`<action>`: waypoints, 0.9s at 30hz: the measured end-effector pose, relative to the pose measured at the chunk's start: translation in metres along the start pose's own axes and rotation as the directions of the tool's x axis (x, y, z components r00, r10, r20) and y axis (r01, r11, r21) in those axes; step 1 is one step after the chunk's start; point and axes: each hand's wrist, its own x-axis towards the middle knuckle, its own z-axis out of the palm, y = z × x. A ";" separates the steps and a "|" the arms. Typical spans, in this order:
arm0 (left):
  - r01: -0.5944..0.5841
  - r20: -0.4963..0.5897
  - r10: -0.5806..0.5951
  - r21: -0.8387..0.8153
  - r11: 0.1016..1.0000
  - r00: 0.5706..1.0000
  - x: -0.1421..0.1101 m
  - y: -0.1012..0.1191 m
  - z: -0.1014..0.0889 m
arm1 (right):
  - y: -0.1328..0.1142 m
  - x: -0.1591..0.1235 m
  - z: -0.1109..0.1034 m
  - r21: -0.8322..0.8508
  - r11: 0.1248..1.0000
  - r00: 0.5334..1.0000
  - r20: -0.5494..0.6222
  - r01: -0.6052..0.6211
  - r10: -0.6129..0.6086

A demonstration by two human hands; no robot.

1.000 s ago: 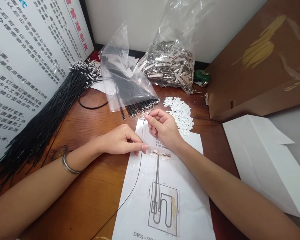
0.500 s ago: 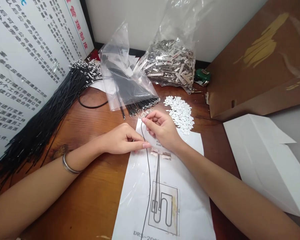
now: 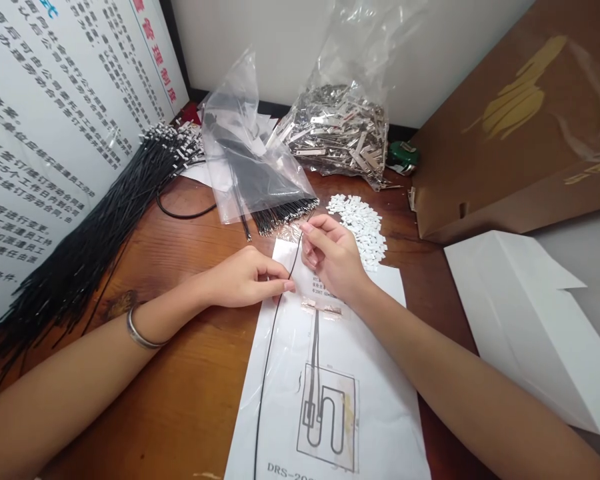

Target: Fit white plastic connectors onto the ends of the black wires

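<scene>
A thin black wire [image 3: 267, 360] runs from the bottom edge up across the printed drawing sheet [image 3: 380, 373] to both hands. My left hand [image 3: 250, 279], with a bangle on its wrist, pinches the wire partway along between thumb and forefinger. Higher up, my right hand [image 3: 333, 252] is closed on the wire near its upper end; the tip itself is hard to make out. Just behind the right hand lies a pile of small white plastic connector housings [image 3: 363, 227]. Beyond the hands, a bundle of black wires with metal tips [image 3: 290, 215] sticks out of a clear plastic bag [image 3: 230, 173].
At the left, a big bundle of black wires with white ends [image 3: 90, 220] leans by a printed board [image 3: 55, 87]. A clear bag of metal strips [image 3: 340, 133] stands at the back, beside a green tape measure [image 3: 404, 157]. A brown box [image 3: 520, 120] and folded white card [image 3: 525, 313] are right.
My right hand has moved slightly right with the wire's upper end. The wire is now straighter, slanting up to the right, and its lower part has swung left across the sheet.
</scene>
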 end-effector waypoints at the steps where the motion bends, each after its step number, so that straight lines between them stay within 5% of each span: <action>1: 0.009 -0.004 -0.009 -0.010 1.000 1.000 0.000 0.000 0.000 | 0.000 -0.001 0.000 -0.005 1.000 1.000 0.012 0.004 -0.004; 9: 0.087 -0.022 -0.089 -0.067 0.994 0.996 -0.002 0.000 0.000 | 0.004 -0.003 -0.005 -0.115 0.991 0.989 0.138 0.065 -0.049; 16: 0.122 -0.087 -0.146 -0.234 0.964 0.985 -0.002 -0.003 0.002 | 0.006 -0.003 -0.004 -0.139 0.985 0.985 0.151 0.100 -0.079; 27: 0.099 -0.112 -0.126 -0.221 0.970 0.986 -0.001 -0.004 0.003 | 0.001 -0.006 -0.002 -0.182 0.979 0.988 0.144 0.088 -0.061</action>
